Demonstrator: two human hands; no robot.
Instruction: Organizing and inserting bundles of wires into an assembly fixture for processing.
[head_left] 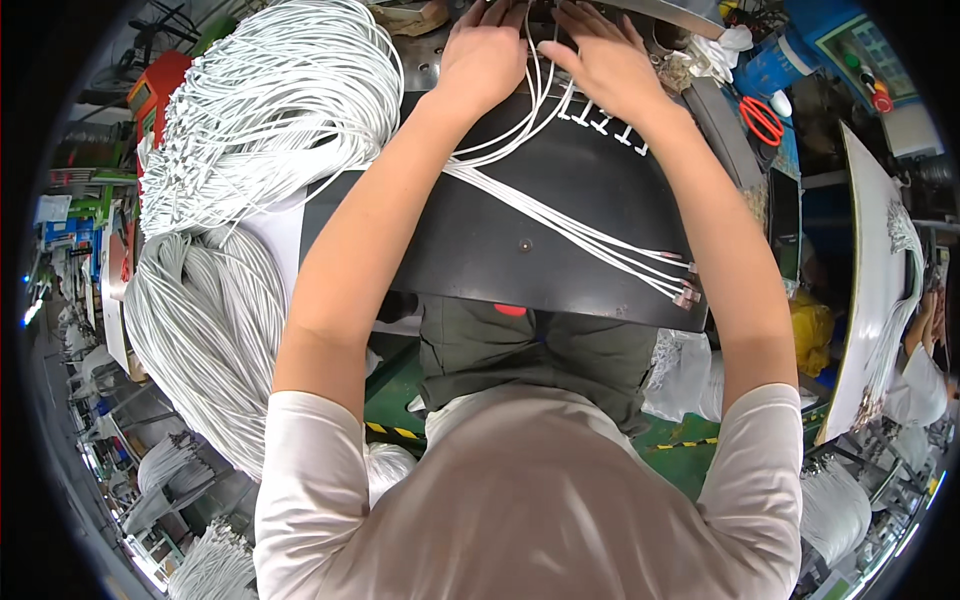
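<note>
My left hand [484,55] and my right hand [603,60] reach side by side to the far edge of a black work surface [520,215]. Both press down on the ends of a few thin white cables [560,215], fingers spread over them. Those cables run from under my hands diagonally across the black surface to its near right corner, where their metal plug ends [686,290] lie. What my fingertips touch at the far edge is hidden.
A large bundle of white cables [255,130] hangs over the table's left side and down [205,330]. Red-handled scissors [762,118] lie at the right by a blue tray. Another person [925,370] works at the far right beside a white board.
</note>
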